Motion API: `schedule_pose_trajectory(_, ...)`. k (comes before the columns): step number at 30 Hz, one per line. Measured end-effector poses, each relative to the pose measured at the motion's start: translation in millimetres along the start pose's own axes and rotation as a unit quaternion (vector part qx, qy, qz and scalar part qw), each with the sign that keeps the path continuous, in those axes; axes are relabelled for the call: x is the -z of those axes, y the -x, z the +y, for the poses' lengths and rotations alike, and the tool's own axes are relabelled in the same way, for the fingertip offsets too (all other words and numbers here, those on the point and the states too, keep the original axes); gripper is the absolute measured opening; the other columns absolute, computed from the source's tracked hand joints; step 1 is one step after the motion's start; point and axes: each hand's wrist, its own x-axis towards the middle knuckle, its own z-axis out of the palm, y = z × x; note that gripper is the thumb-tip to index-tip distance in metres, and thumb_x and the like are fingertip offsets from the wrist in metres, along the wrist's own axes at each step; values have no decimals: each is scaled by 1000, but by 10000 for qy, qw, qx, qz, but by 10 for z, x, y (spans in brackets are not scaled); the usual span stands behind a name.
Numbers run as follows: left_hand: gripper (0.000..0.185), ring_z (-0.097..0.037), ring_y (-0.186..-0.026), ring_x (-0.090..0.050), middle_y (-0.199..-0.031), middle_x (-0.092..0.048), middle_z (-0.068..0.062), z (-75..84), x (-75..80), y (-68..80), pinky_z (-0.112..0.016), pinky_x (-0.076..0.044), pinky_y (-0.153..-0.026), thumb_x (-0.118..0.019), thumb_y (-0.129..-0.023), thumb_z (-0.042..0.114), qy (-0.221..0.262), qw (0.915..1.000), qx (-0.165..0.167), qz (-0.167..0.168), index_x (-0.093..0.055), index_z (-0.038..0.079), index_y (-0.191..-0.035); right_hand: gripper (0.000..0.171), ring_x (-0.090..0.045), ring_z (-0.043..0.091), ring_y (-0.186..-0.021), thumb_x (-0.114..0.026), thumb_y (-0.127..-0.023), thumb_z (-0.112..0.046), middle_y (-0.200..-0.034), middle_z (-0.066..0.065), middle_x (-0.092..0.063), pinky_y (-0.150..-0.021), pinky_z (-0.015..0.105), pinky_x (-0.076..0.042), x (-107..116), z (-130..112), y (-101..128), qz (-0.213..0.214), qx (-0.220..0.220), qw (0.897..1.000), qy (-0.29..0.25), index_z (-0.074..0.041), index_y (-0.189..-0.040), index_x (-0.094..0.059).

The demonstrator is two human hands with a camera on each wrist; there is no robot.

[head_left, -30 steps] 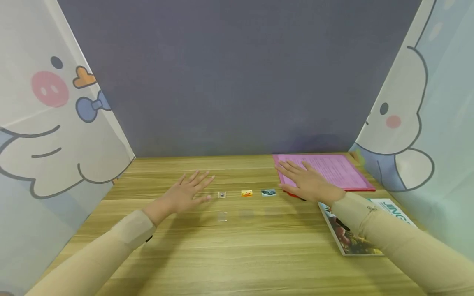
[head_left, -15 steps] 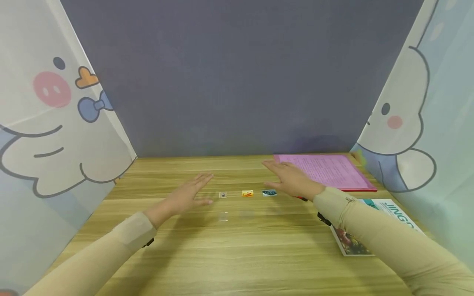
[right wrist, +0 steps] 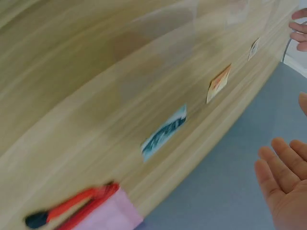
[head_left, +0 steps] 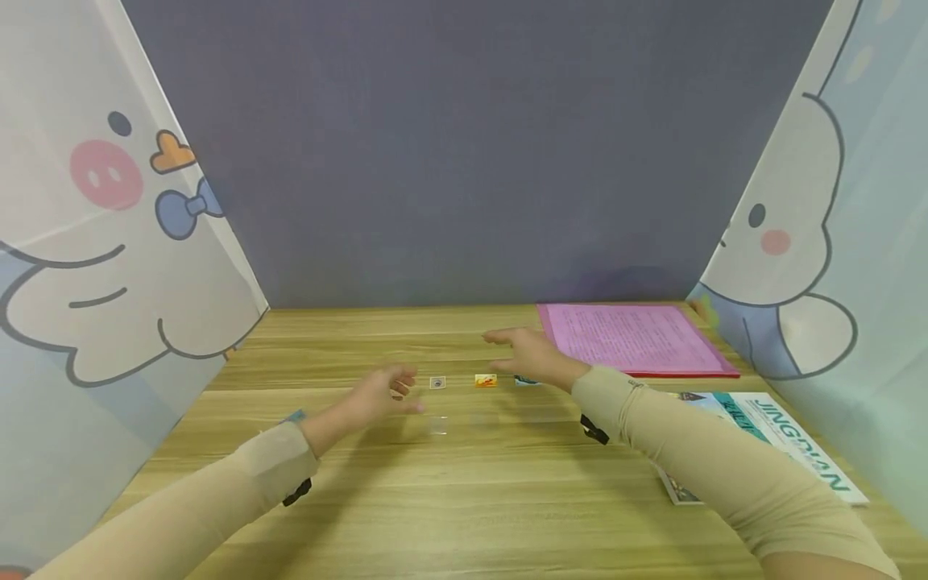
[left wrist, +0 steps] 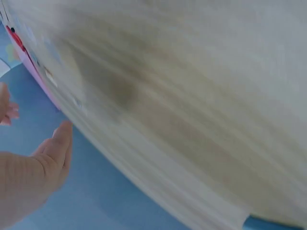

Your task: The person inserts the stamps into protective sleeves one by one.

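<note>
My left hand hovers over the table just left of a small square stamp-like picture, fingers loosely bent and holding nothing. My right hand reaches in from the right, above a blue-green picture that it partly covers in the head view. Between the hands lies an orange-yellow picture. All three pictures appear in a row in the right wrist view, where the blue-green picture is closest. Small clear plastic pieces, including one clear square, lie in front of the row.
A pink folder with a red edge lies at the back right. Beside it is a slim red tool with a black tip, its kind unclear. A magazine lies under the right forearm. Something blue shows near the left wrist.
My right hand has moved left from the folder to above the pictures. The left hand's fingers have gone from spread to loosely bent, and it has shifted slightly right and nearer.
</note>
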Motion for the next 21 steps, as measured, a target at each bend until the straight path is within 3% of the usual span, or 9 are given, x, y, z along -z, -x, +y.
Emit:
schedule_pose_trajectory(3, 65, -30, -106, -62, -121, -61, -20, 4, -55, 12, -37, -57, -88, -82, -78, 18, 204, 9993, 302, 105, -54, -5, -131, 57, -58, 29, -122, -74, -87, -18, -136, 11, -58, -101, 42, -51, -56, -49, -60, -31, -129, 9983, -567, -5, -138, -53)
schedule_pose_trajectory(7, 56, -24, -100, -62, -113, -63, -14, 3, -134, 31, -33, -57, -84, -83, -77, 17, 579, 9947, 820, 208, -59, -3, -124, 53, -63, 27, -113, -77, -84, -16, -129, 11, -63, -93, 36, -56, -136, -91, -135, -139, -541, 9884, -1412, -6, -133, -58)
schedule_pose_trajectory(12, 43, -19, -89, -58, -99, -63, -10, 27, -232, 53, -26, -53, -76, -82, -77, 13, 974, 9853, 1348, 401, -64, -4, -112, 45, -67, 21, -100, -77, -83, -12, -113, 10, -70, -88, 34, -58, -272, -94, -259, -156, -947, 9784, -1831, -4, -125, -64)
schedule_pose_trajectory(17, 36, -16, -77, -52, -87, -59, -7, 62, -346, 77, -21, -47, -64, -84, -74, 11, 944, 9809, 1584, 613, -64, -2, -102, 39, -69, 22, -85, -74, -83, 0, -99, 13, -69, -79, 34, -61, -432, -97, -393, -173, -1371, 9517, -2743, 6, -120, -63)
schedule_pose_trajectory(21, 41, -16, -75, -49, -84, -54, -4, 103, -421, 89, -20, -44, -61, -87, -71, 13, 813, 9782, 1736, 802, -63, 0, -101, 34, -71, 28, -85, -69, -85, 4, -97, 17, -68, -79, 37, -61, -539, -129, -478, -151, -1618, 9321, -3237, 10, -117, -62)
